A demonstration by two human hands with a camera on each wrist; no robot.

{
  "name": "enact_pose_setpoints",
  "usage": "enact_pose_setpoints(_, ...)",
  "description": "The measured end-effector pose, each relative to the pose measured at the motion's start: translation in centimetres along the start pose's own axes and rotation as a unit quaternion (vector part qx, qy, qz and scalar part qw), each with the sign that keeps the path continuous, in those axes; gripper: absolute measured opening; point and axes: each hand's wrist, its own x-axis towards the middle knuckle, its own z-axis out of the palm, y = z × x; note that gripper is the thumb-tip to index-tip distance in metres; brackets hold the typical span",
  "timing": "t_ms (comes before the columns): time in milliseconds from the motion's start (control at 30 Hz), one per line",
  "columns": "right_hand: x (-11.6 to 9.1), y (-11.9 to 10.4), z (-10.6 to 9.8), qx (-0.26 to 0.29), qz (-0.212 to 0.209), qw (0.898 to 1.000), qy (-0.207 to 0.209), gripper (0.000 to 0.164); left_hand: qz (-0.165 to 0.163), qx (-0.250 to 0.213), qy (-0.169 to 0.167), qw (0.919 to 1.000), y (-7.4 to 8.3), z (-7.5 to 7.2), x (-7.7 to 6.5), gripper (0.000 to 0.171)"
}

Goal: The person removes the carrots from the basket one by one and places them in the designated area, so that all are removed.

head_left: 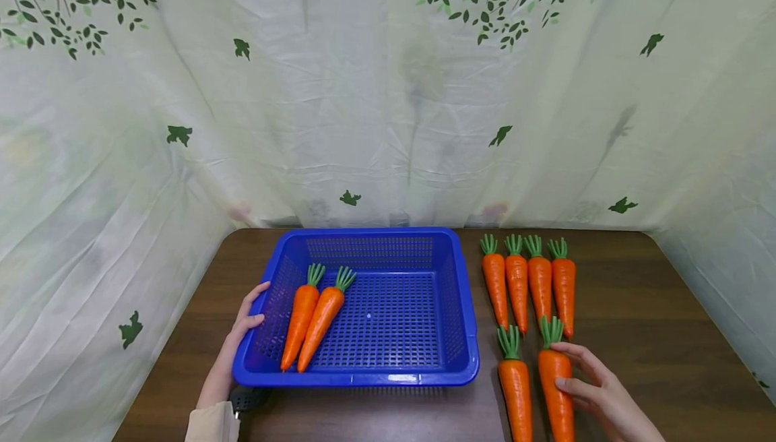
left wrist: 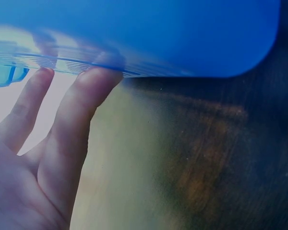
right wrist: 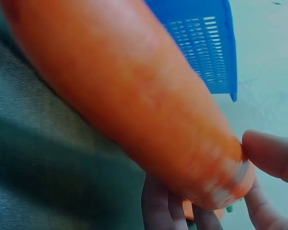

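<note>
My right hand (head_left: 597, 391) pinches an orange carrot (head_left: 556, 395) near its green top, at the front right of the table. In the right wrist view this carrot (right wrist: 129, 91) runs large across the picture, with the thumb (right wrist: 271, 153) on one side and fingers below. Another carrot (head_left: 515, 395) lies just left of it. At the left rim of a blue plastic basket (head_left: 388, 379), my left hand (head_left: 233, 344) rests with straight, spread fingers; their tips (left wrist: 98, 79) touch the rim. Two carrots (head_left: 300, 327) (head_left: 321, 327) lie side by side in the basket's left part.
Behind the right hand, several carrots (head_left: 539, 287) form a row with their green tops toward the back. Brown wooden table (head_left: 655, 334) surrounds the basket. A pale curtain (head_left: 388, 125) with leaf prints hangs along the back and sides.
</note>
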Motion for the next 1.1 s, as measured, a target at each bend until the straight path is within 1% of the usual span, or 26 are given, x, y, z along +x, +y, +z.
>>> enact_pose_setpoints(133,0.0,0.4,0.1,0.0,-0.001,1.0,-0.012,0.037,-0.01,-0.01,-0.003,0.9999,0.1,0.1,-0.1,0.079)
enact_pose_setpoints(267,0.0,0.7,0.3,0.007,-0.005,1.0,-0.022,0.037,-0.014,-0.004,0.002,0.9999,0.2,0.2,-0.1,0.079)
enact_pose_setpoints(533,0.0,1.3,0.7,-0.004,0.001,1.0,-0.01,0.035,-0.032,0.005,0.015,0.9994,0.4,0.3,-0.4,0.076)
enact_pose_setpoints(767,-0.2,1.6,1.0,-0.001,0.005,1.0,-0.017,0.034,-0.057,0.008,0.03,0.9979,0.7,0.7,-0.6,0.071)
enact_pose_setpoints(867,-0.2,1.8,1.2,-0.003,0.007,1.0,-0.013,0.035,-0.054,0.01,0.028,0.9981,0.7,0.7,-0.6,0.072)
enact_pose_setpoints(900,-0.2,1.7,1.2,-0.004,0.01,1.0,-0.01,0.035,-0.047,0.01,0.023,0.9986,0.6,0.6,-0.5,0.073)
enact_pose_setpoints(1033,-0.2,1.6,1.5,-0.03,0.006,1.0,0.007,0.049,-0.038,0.002,0.014,0.9992,0.5,0.4,-0.5,0.075)
enact_pose_setpoints(1067,-0.2,1.6,1.6,-0.039,0.001,0.999,0.011,0.05,-0.037,-0.001,0.011,0.9993,0.4,0.4,-0.4,0.075)
enact_pose_setpoints(1100,-0.2,1.6,1.6,-0.047,-0.005,0.999,0.012,0.047,-0.034,-0.001,0.011,0.9994,0.4,0.4,-0.4,0.076)
